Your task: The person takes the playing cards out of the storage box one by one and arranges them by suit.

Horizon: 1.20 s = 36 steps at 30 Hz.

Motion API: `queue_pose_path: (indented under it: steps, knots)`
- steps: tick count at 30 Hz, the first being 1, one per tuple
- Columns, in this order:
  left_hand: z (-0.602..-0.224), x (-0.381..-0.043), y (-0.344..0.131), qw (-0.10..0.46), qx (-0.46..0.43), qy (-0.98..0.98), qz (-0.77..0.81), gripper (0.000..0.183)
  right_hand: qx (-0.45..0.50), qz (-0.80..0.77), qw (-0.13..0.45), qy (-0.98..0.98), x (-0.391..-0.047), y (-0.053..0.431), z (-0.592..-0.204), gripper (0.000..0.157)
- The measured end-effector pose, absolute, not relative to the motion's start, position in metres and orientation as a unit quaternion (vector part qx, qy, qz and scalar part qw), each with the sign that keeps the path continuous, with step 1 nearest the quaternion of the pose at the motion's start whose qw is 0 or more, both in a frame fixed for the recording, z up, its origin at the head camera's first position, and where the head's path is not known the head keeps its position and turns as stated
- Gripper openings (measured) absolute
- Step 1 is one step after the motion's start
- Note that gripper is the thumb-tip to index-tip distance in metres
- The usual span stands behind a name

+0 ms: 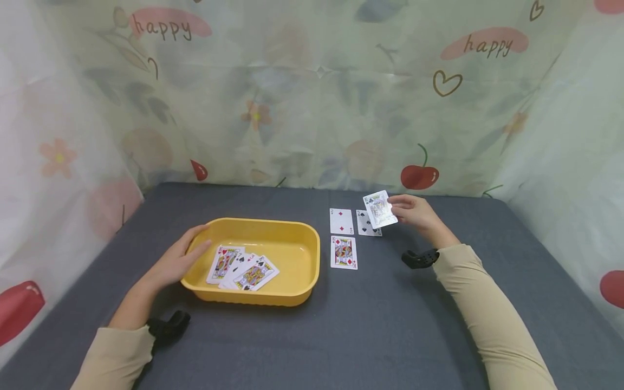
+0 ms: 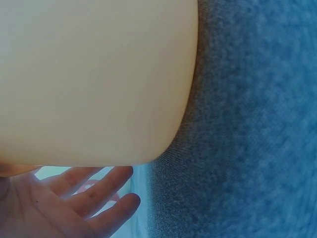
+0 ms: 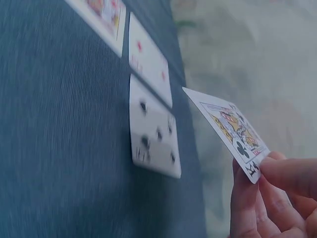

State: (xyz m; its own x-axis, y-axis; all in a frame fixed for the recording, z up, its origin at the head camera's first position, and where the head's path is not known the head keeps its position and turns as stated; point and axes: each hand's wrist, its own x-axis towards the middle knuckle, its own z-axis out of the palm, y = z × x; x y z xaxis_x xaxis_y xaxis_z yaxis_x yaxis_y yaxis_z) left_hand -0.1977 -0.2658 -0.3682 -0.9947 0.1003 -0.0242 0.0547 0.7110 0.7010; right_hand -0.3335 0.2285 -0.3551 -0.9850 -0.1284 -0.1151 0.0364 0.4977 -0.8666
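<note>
My right hand [image 1: 414, 214] pinches a king of clubs [image 1: 379, 208] between thumb and fingers at one edge. In the right wrist view the card [image 3: 235, 130] is tilted, face showing, raised above the table. Below it lies a black-suited number card [image 3: 152, 130], partly covered in the head view. Beside that is a two of diamonds [image 1: 341, 221], with a red diamond face card [image 1: 343, 252] nearer me. My left hand [image 1: 177, 257] rests at the left rim of a yellow tray [image 1: 292, 257], thumb over the edge, other fingers loosely spread outside.
Inside the tray several playing cards overlap, among them a heart face card [image 1: 225, 262] and a spade face card [image 1: 255, 273]. A dark grey cloth [image 1: 302, 346] covers the table. Printed fabric [image 1: 312, 108] hangs behind it and along both sides.
</note>
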Motion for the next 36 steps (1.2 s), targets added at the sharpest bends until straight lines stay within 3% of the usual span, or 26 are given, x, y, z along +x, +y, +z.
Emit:
queue_pose_path:
  steps: [12,24,36]
  knots:
    - [-0.368,-0.198,-0.265,0.033,0.039,0.924,0.378,0.065,0.053,-0.494,0.076,0.865,-0.342,0.262,-0.375,0.046]
    - [-0.368,-0.198,-0.265,0.033,0.037,0.925,0.378,0.065,0.06,-0.467,0.095,0.877,-0.342,0.266,-0.387,0.045]
    - [-0.368,-0.198,-0.265,0.033,0.037,0.925,0.377,0.064,0.065,-0.4,0.047,0.913,-0.329,0.257,-0.371,0.039]
